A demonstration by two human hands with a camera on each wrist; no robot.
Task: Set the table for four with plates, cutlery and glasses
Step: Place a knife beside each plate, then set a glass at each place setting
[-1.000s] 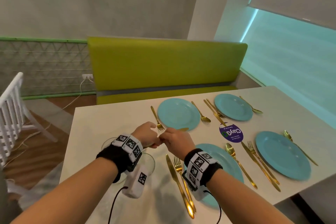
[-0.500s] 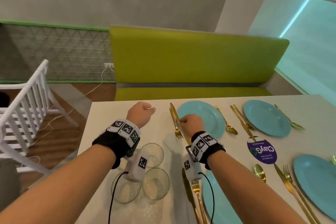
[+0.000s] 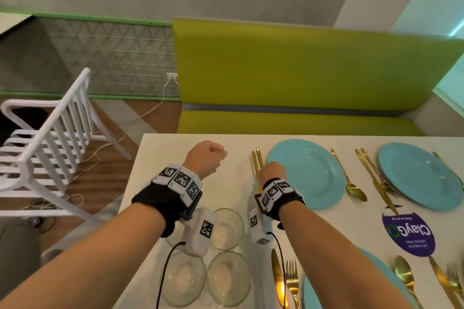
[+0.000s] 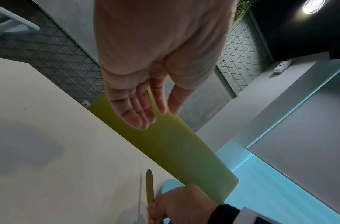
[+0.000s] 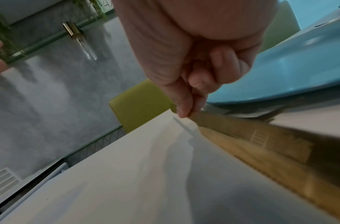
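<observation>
My right hand [image 3: 272, 173] pinches the handle of a gold knife [image 5: 242, 133] low over the white table [image 3: 175, 148], just left of the far-left blue plate [image 3: 305, 173]. Two gold handle ends [image 3: 256, 159] stick out past its knuckles, so a fork lies right beside the knife. In the right wrist view the right hand [image 5: 186, 112] has thumb and finger on the knife. My left hand [image 3: 206, 155] hovers to the left, holding nothing; the left hand [image 4: 154, 115] shows loosely straight fingers. Several empty glasses [image 3: 227, 226] stand bunched under my left wrist.
A second blue plate [image 3: 419, 175] with gold cutlery sits at the far right, and a third plate [image 3: 311, 291] with knife and fork lies under my right forearm. A purple sticker [image 3: 408, 233] marks the table. Green bench [image 3: 301, 70] behind, white chair [image 3: 50, 145] left.
The hands have parted. My right hand carried the knife forward and down beside the fork at the far-left plate. My left hand drew off to the left, empty.
</observation>
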